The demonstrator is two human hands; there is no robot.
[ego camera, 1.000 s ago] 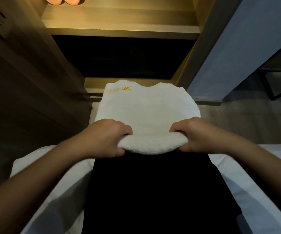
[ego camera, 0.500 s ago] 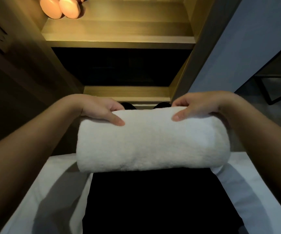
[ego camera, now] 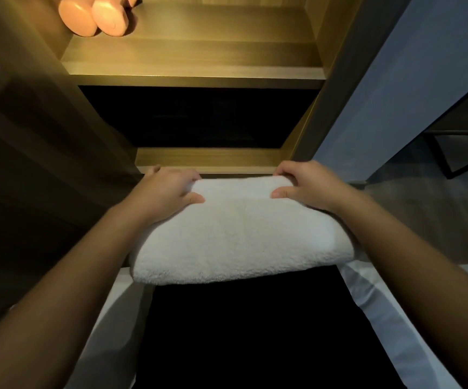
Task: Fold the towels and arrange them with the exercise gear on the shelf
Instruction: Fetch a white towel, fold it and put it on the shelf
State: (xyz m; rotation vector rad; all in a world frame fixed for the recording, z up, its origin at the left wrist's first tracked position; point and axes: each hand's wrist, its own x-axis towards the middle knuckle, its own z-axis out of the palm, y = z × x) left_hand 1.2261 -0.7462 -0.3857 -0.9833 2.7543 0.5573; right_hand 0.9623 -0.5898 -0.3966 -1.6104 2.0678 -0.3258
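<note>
Head view shows fingers [ego camera: 291,169] curled over the far edge of the folded white towel [ego camera: 241,237] with thumbs laid on top, so we record the left hand [ego camera: 168,192] and the right hand [ego camera: 308,186] as each gripping a far corner. The towel sits just before the front lip of the lower shelf [ego camera: 207,158], its near fold hanging above a dark cloth [ego camera: 255,332]; we cannot tell whether that fold rests on anything. Our concern: with only the far edge held, the unsupported bulk may sag and the layers slide open on the way in. The towel looks nearly as wide as the opening, so a corner could catch a side wall [ego camera: 297,136] and bunch. Pink dumbbells [ego camera: 98,15] stand on the upper shelf [ego camera: 193,57], well apart; we judge them at risk only if the unit is jolted.
</note>
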